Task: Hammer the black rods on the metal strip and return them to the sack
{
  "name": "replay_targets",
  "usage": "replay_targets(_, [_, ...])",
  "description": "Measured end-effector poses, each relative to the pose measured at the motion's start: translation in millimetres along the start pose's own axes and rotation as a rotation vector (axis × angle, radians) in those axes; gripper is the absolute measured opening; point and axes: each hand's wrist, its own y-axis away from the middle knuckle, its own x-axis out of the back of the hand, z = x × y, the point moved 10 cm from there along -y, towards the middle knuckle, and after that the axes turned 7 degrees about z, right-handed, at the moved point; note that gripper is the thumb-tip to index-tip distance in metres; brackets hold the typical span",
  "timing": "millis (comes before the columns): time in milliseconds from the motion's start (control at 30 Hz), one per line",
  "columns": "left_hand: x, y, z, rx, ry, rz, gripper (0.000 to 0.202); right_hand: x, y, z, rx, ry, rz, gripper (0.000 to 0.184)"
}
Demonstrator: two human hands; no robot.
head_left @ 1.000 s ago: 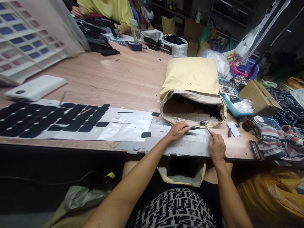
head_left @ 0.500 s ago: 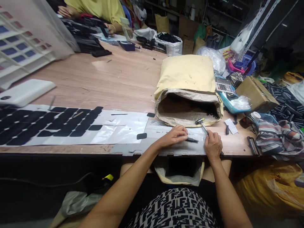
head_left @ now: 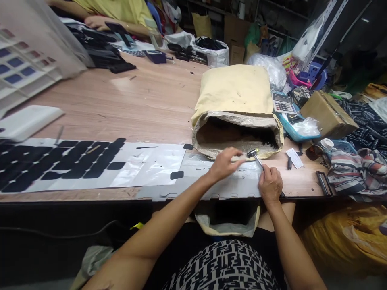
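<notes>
My right hand (head_left: 270,184) is closed round the handle of a small hammer (head_left: 257,159). The hammer's shiny head points up and away, close to the lower lip of a yellow sack (head_left: 237,88). My left hand (head_left: 227,163) is open in front of the sack's mouth, fingers stretched toward the hammer head and nothing visible in them. Under both hands lies a grey sheet (head_left: 226,187) along the table's front edge. Below that edge a second open sack (head_left: 211,227) hangs at my lap, its inside dark.
Black rounded pieces (head_left: 72,161) lie in rows on a white sheet (head_left: 151,169) to the left. A calculator (head_left: 283,104), cardboard box (head_left: 328,114) and striped cloth (head_left: 347,171) crowd the right. A person in a yellow top (head_left: 121,12) sits across the table (head_left: 136,104).
The thin black piece that my left hand held is out of sight. That hand has opened and moved slightly up toward the sack. My right hand still grips the hammer. The view has shifted slightly.
</notes>
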Motion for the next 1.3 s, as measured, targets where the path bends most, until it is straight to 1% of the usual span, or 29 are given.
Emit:
replay_targets(67, [1.0,-46.4,-28.8,0.177,-0.076,0.112,0.023,-1.0,0.5,0.7,-0.007,0.006,-0.008,0.029])
replay_targets(100, [-3.3,-65.9,-45.5,0.277,-0.126,0.128,0.025,-1.6,0.9,1.2,-0.011,0.008,-0.011,0.029])
replay_targets(133, [-10.5,-81.9,-63.0,0.382,-0.178,0.115,0.026,-2.4,1.3,1.6,-0.014,0.008,-0.016,0.03])
replay_targets(167, [-18.7,-96.0,-76.7,0.446,-0.22,0.096,0.026,-3.2,1.7,2.0,-0.018,0.006,-0.021,0.03])
replay_targets(233, [-33.8,-117.8,-95.7,0.495,-0.27,0.074,0.021,-4.3,2.4,2.6,-0.024,0.003,-0.03,0.03])
replay_targets(267, [-39.8,-125.9,-101.3,0.49,-0.28,0.072,0.02,-4.5,2.7,2.8,-0.027,0.002,-0.035,0.03])
replay_targets(333, [-47.5,-135.9,-108.1,0.466,-0.28,0.077,0.018,-4.6,2.9,2.6,-0.029,-0.002,-0.043,0.031])
replay_targets(400, [-48.7,-139.0,-110.8,0.447,-0.262,0.076,0.016,-4.4,3.0,2.3,-0.031,-0.008,-0.049,0.031])
replay_targets(467, [-42.8,-134.2,-110.7,0.449,-0.252,0.059,0.013,-4.5,3.1,2.7,-0.034,-0.015,-0.052,0.031])
replay_targets(533, [-27.9,-120.2,-104.4,0.442,-0.228,0.065,0.015,-5.4,3.4,3.7,-0.042,-0.022,-0.054,0.031])
replay_targets(600, [-6.9,-96.1,-90.3,0.397,-0.178,0.106,0.019,-6.5,3.6,4.6,-0.048,-0.027,-0.052,0.031])
replay_targets(633, [3.0,-80.5,-81.7,0.366,-0.149,0.125,0.022,-6.8,3.6,4.9,-0.049,-0.029,-0.05,0.031])
replay_targets(667, [10.1,-64.4,-70.0,0.299,-0.113,0.13,0.024,-6.8,3.6,4.9,-0.05,-0.029,-0.048,0.031])
replay_targets(700, [12.2,-47.7,-57.9,0.223,-0.061,0.104,0.024,-6.7,3.6,4.8,-0.05,-0.029,-0.047,0.031])
replay_targets(767, [7.7,-14.7,-42.4,0.121,0.003,0.02,0.022,-5.8,3.5,4.1,-0.048,-0.028,-0.046,0.031])
replay_targets(833, [-2.9,10.1,-38.8,0.075,0.001,-0.043,0.018,-4.4,2.9,3.8,-0.047,-0.025,-0.043,0.031])
replay_targets(867, [-8.1,17.9,-40.0,0.061,-0.019,-0.056,0.016,-3.7,2.3,3.8,-0.047,-0.023,-0.04,0.031])
replay_targets(967, [-19.4,25.1,-45.8,0.021,-0.072,-0.05,0.015,-2.2,-0.6,5.2,-0.049,-0.035,-0.027,0.03])
replay_targets(1100, [-22.7,21.2,-48.7,0.002,-0.075,-0.047,0.016,-1.7,-2.9,10.0,-0.072,-0.121,-0.052,0.031])
replay_targets(1200, [-20.5,20.2,-46.8,0.0,-0.08,-0.051,0.015,4.2,2.1,14.9,-0.144,-0.288,-0.078,0.034])
replay_targets(1300, [-20.6,20.6,-44.8,-0.006,-0.088,-0.063,0.015,13.7,11.3,12.4,-0.201,-0.532,-0.101,0.035])
